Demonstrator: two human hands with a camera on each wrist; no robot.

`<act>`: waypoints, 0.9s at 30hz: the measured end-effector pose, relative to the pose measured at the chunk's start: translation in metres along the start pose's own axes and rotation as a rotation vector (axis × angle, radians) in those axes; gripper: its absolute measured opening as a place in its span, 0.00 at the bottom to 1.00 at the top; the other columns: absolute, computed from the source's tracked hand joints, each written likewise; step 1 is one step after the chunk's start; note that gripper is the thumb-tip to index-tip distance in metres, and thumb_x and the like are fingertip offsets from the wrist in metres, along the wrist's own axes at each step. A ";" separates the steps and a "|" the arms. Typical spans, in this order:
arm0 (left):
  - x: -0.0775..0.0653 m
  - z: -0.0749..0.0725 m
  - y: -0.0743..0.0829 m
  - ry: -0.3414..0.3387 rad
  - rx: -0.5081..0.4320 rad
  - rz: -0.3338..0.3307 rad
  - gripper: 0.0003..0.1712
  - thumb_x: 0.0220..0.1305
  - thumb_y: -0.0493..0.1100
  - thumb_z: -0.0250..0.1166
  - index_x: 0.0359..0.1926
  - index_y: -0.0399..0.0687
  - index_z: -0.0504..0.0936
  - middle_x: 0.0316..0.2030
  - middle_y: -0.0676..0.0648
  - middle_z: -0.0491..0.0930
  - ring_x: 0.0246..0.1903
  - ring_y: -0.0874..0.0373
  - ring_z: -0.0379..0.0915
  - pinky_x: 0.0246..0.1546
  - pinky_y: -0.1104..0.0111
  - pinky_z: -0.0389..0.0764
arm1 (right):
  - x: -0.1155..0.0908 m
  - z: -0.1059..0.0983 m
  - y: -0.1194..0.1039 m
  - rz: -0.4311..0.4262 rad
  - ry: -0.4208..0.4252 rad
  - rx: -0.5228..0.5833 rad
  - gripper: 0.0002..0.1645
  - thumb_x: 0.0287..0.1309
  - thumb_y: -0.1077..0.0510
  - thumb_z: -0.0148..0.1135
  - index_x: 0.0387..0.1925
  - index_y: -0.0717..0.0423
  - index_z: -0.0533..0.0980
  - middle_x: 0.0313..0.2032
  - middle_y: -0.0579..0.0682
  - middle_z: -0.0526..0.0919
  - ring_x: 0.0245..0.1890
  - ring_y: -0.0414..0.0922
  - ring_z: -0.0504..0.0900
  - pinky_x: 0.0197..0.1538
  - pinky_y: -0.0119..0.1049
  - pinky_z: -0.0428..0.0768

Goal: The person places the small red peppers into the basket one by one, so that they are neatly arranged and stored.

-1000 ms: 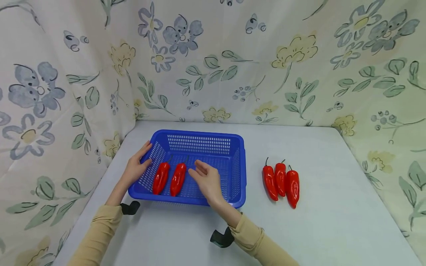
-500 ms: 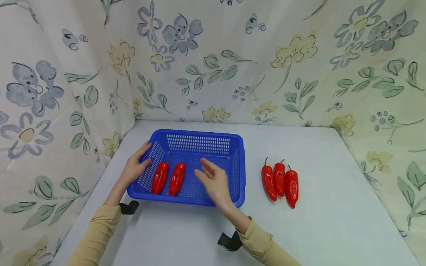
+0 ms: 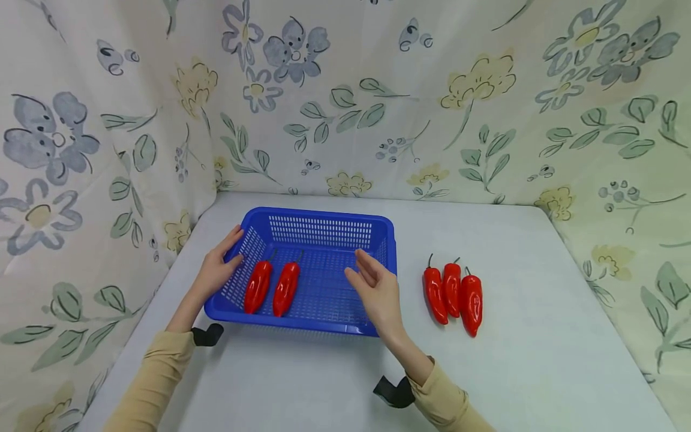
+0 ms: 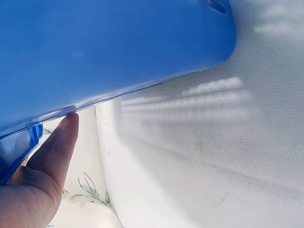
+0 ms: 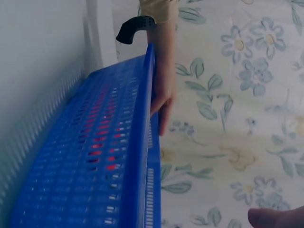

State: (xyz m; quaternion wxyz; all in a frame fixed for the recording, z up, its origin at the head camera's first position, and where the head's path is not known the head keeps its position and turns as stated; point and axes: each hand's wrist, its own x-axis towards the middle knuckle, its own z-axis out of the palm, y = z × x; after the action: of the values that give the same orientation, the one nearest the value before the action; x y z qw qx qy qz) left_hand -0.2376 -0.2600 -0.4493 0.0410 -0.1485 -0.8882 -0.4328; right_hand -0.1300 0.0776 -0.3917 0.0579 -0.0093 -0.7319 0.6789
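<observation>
Status: partial. Of five red peppers in view, two lie inside the blue plastic basket [image 3: 318, 212] and three lie outside it, on the white surface [image 3: 531, 288]. The basket stands left of centre in the head view.

Inside the basket: the first inner pepper [image 3: 258, 287] and the second inner pepper [image 3: 286, 289] lie side by side at the left of the basket, apart from each other, stems toward the top of the frame. The floor of the basket to their right is bare as far as it can be seen; the right hand [image 3: 382, 297] covers part of that end.

Outside the basket: the left outer pepper [image 3: 435, 296], the middle outer pepper [image 3: 452, 291] and the right outer pepper [image 3: 472, 305] form a close group right of centre. No hand touches them.

Hand condition: the left hand [image 3: 217, 270] rests at the left rim of the basket, fingers extended and thumb spread away from them; the force applied cannot be told. The right hand hangs over the right end of the basket, fingers slightly bent, a gap between thumb and fingertips, nothing held.

Assessment: the peppers appear divided two to three, with neither location holding the full set
</observation>
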 end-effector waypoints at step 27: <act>0.000 -0.002 0.004 -0.012 0.011 -0.036 0.33 0.65 0.31 0.52 0.70 0.38 0.58 0.74 0.41 0.49 0.72 0.37 0.44 0.67 0.39 0.52 | -0.006 -0.066 0.007 0.069 0.199 -0.138 0.31 0.62 0.53 0.59 0.66 0.53 0.67 0.64 0.52 0.72 0.64 0.47 0.72 0.53 0.29 0.75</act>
State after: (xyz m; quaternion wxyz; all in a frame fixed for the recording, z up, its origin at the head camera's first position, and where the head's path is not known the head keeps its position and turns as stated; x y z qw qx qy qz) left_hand -0.2364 -0.2592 -0.4455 0.0289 -0.1348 -0.8933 -0.4278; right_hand -0.1186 0.1431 -0.3948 0.1062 -0.1057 -0.7667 0.6242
